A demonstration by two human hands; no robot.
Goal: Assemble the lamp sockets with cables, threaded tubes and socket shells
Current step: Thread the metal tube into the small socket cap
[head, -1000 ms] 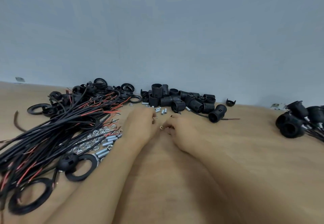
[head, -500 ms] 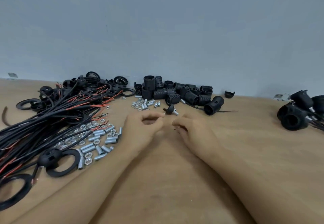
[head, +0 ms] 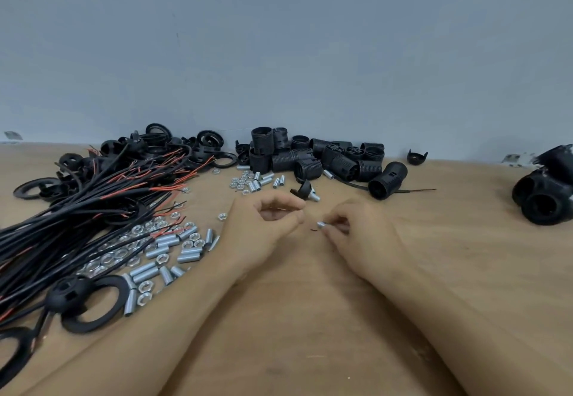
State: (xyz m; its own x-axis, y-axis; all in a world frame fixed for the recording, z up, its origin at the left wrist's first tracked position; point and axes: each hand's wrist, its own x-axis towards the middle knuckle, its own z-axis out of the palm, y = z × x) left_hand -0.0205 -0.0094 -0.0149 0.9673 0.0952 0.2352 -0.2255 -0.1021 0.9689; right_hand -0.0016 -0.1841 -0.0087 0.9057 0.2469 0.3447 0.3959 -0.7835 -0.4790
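Between the hands, just off the table (head: 310, 318): right hand (head: 356, 240) pinching a small threaded tube (head: 321, 225) at its fingertips, left hand (head: 263, 225) curled beside it, contents impossible to tell; cables (head: 77, 218) heaped left, socket shells (head: 325, 156) beyond both

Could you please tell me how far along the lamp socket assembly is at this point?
Done: a few assembled sockets lie at the far right. In hand: the right hand pinches one threaded tube; the left hand is curled, and I cannot tell whether it holds anything. Left: most of the job, judging by the large cable bundle, the loose tubes and nuts and the pile of socket shells.
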